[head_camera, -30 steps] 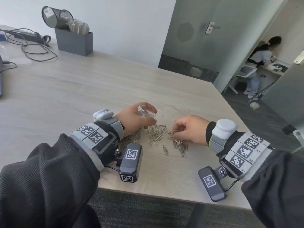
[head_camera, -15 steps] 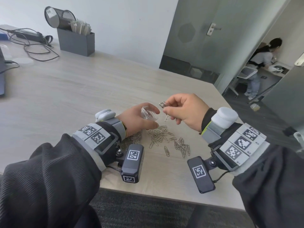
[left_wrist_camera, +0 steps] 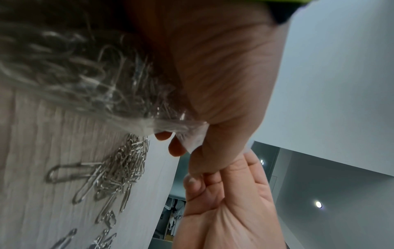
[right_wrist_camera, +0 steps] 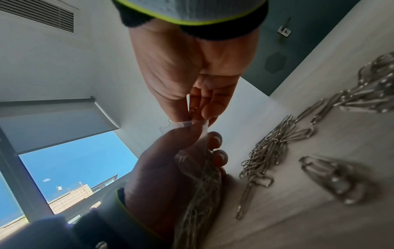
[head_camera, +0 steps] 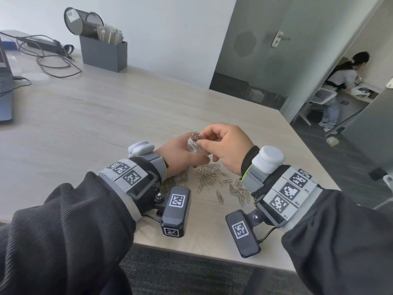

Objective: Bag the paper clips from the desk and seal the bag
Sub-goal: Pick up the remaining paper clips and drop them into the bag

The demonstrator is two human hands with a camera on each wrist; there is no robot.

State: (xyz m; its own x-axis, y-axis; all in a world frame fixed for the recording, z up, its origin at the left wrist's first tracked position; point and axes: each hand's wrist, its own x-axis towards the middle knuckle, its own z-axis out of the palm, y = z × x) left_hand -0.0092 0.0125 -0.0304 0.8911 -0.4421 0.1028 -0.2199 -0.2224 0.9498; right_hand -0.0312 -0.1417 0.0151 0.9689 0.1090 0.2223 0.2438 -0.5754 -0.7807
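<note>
A small clear plastic bag [head_camera: 192, 144] with paper clips inside it stands on the desk [head_camera: 89, 116], and my left hand [head_camera: 180, 154] grips its upper part. At the bag's mouth, my right hand [head_camera: 219, 145] pinches a few silver paper clips [head_camera: 196, 136] between thumb and fingers. In the right wrist view those pinched clips [right_wrist_camera: 193, 111] sit just above the bag rim [right_wrist_camera: 183, 125], and the bag [right_wrist_camera: 202, 185] hangs full of clips below. Loose paper clips [head_camera: 212, 177] lie in heaps on the desk under and beside both hands. The left wrist view shows the filled bag [left_wrist_camera: 89, 80] and loose clips [left_wrist_camera: 119, 171].
A grey organiser box [head_camera: 103, 53] with a tipped mesh pen cup [head_camera: 81, 21] stands at the back. Cables and a power adapter [head_camera: 42, 45] lie far left beside a laptop edge [head_camera: 5, 96]. The desk's near edge [head_camera: 202, 255] runs close below my wrists. A person sits beyond the open door [head_camera: 340, 86].
My right hand lifted from the loose clips on the desk with a few clips pinched and carried them up and left to the bag's mouth. The left hand kept hold of the bag.
</note>
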